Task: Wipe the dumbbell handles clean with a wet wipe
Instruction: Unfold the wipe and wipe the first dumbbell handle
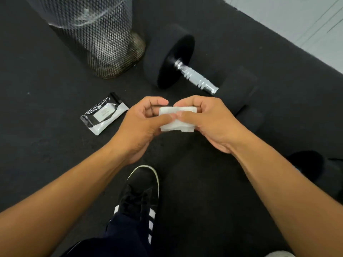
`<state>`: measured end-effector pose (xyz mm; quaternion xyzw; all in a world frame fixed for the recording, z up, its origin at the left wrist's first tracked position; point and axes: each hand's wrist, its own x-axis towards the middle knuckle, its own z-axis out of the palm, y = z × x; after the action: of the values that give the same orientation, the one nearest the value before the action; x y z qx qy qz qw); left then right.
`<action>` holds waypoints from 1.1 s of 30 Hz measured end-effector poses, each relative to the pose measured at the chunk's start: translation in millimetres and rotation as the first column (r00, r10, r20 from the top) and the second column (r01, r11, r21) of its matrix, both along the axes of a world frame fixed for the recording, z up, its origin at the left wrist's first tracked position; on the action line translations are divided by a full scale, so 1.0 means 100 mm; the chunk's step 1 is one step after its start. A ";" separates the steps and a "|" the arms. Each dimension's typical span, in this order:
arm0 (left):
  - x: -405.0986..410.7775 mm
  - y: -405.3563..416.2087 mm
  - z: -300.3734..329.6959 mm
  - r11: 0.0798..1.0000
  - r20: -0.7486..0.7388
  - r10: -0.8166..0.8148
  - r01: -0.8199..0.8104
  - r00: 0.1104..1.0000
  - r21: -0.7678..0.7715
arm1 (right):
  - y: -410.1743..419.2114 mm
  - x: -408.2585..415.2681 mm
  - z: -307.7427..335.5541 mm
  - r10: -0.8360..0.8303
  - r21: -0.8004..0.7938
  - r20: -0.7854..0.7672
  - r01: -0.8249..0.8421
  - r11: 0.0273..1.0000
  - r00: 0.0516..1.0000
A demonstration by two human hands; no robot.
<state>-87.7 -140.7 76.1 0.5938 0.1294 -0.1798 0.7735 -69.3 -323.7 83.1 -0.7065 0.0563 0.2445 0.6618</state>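
Observation:
A folded white wet wipe (177, 125) is held between both hands at the middle of the view. My left hand (138, 127) pinches its left edge and my right hand (207, 121) pinches its right edge. Just beyond the hands a black dumbbell (172, 56) lies on the dark floor, its silver handle (196, 77) bare and slanting down to the right. The dumbbell's near weight (239, 91) is partly hidden behind my right hand. Neither hand touches the dumbbell.
A black-and-white wipes packet (104, 114) lies on the floor left of my left hand. A metal mesh bin (96, 38) with a plastic liner stands at the back left. My black shoe (143, 191) is below the hands. A pale floor strip (297, 21) runs along the top right.

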 end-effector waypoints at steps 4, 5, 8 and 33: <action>0.03 -0.28 0.22 0.993 -0.035 -0.111 0.109 0.993 -0.053 | -0.30 0.01 0.35 0.086 -0.183 0.109 -0.066 0.981 0.990; 0.06 -0.35 0.26 0.991 -0.011 -0.131 0.131 0.991 -0.025 | -0.38 0.01 0.43 0.086 -0.198 0.119 -0.061 0.978 0.989; 0.11 -0.59 0.40 0.988 0.075 -0.151 0.151 0.986 0.006 | -0.64 -0.03 0.66 0.039 -0.219 0.168 -0.001 0.976 0.985; -0.60 -2.62 0.83 0.522 0.188 -0.848 0.717 0.496 0.461 | -2.04 -2.26 0.60 -0.742 0.212 -0.064 0.736 0.643 0.667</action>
<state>-148.0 -402.9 158.9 0.7261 -0.2882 -0.3697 0.5030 -295.7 -527.3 142.9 -0.5478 0.3026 -0.0524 0.7782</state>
